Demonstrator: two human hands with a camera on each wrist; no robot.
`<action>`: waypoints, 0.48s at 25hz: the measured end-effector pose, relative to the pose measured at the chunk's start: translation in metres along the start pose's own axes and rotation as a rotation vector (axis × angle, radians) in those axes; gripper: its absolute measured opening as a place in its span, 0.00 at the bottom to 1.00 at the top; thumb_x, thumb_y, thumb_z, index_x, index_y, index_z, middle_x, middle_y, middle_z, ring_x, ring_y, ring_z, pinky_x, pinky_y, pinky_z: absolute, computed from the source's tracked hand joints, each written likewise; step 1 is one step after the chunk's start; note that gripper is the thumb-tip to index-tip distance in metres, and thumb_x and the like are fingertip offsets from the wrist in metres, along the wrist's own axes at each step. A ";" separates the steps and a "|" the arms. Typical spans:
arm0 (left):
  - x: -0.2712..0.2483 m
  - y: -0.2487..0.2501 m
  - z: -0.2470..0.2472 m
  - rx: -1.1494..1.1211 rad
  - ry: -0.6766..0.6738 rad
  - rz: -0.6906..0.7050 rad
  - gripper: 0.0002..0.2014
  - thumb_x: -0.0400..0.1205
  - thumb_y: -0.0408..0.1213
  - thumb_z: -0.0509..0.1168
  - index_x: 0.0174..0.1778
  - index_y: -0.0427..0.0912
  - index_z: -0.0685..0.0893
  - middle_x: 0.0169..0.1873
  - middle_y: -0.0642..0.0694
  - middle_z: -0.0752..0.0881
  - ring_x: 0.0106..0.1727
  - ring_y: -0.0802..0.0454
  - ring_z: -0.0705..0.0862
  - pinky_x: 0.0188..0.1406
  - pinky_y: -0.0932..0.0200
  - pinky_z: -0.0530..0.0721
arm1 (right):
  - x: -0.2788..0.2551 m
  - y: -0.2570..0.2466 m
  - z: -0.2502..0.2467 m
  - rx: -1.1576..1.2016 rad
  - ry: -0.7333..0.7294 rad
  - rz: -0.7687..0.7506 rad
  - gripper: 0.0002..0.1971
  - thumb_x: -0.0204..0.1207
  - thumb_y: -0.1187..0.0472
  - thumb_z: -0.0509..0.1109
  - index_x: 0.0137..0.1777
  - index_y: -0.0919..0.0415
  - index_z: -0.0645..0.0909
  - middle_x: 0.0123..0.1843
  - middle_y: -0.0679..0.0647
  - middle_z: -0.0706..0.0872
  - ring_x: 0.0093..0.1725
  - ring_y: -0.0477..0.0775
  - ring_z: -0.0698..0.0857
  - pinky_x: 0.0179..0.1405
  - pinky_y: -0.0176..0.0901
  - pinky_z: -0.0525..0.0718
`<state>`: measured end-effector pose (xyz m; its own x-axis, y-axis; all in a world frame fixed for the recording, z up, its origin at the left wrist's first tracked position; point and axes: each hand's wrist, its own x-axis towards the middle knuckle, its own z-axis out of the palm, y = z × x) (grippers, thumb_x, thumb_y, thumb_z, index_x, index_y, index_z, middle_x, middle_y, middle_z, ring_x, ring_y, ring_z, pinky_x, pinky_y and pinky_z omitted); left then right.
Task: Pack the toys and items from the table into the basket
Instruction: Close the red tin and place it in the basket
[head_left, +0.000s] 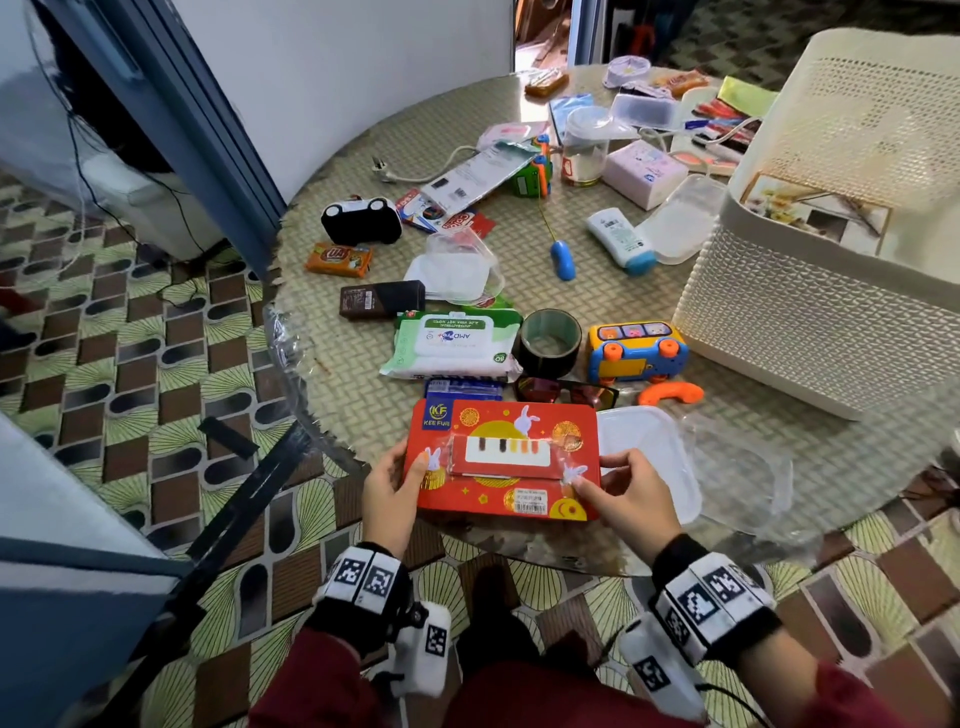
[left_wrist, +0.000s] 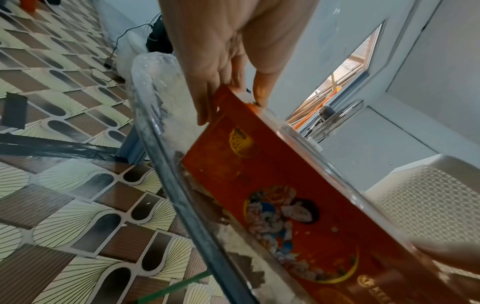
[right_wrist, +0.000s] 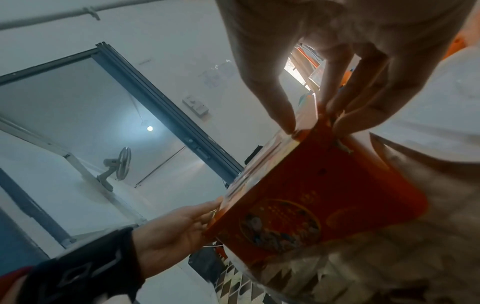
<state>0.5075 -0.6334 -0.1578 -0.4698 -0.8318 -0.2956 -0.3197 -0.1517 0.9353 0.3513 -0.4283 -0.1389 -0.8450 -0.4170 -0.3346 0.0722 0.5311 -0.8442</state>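
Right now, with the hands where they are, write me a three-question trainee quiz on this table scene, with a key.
1. True or false: both hands hold the flat red box by its short ends.
2. Which item lies immediately right of the dark roll of tape?
A. yellow and blue toy bus
B. orange snack packet
C. black and white toy car
3. Fill in: the cream perforated plastic basket stands on the table's ____ side, seen from the head view.

Key: 1 true, the left hand and right hand grip opposite ends; 2 A; 3 right.
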 end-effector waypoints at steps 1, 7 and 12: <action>0.000 -0.003 0.001 -0.014 -0.004 -0.002 0.16 0.83 0.35 0.66 0.66 0.37 0.79 0.59 0.40 0.85 0.57 0.49 0.85 0.51 0.62 0.84 | -0.002 0.001 0.001 0.019 -0.006 0.005 0.18 0.68 0.59 0.79 0.51 0.59 0.74 0.43 0.57 0.82 0.43 0.54 0.81 0.38 0.42 0.79; 0.001 -0.003 0.002 0.004 -0.067 0.012 0.10 0.82 0.37 0.67 0.58 0.44 0.78 0.53 0.44 0.85 0.52 0.54 0.85 0.49 0.59 0.85 | 0.006 0.009 0.008 0.147 -0.044 0.048 0.20 0.73 0.67 0.71 0.62 0.56 0.69 0.61 0.62 0.76 0.49 0.51 0.80 0.35 0.36 0.79; 0.023 0.011 0.001 -0.016 -0.112 -0.026 0.11 0.81 0.40 0.68 0.58 0.46 0.77 0.53 0.48 0.84 0.53 0.55 0.84 0.53 0.56 0.84 | 0.030 0.001 0.010 0.107 0.077 -0.007 0.24 0.77 0.62 0.69 0.72 0.61 0.68 0.64 0.61 0.75 0.59 0.57 0.79 0.55 0.49 0.81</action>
<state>0.4925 -0.6539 -0.1542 -0.5505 -0.7630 -0.3388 -0.3205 -0.1816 0.9297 0.3312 -0.4478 -0.1541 -0.8834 -0.3605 -0.2993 0.1192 0.4448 -0.8877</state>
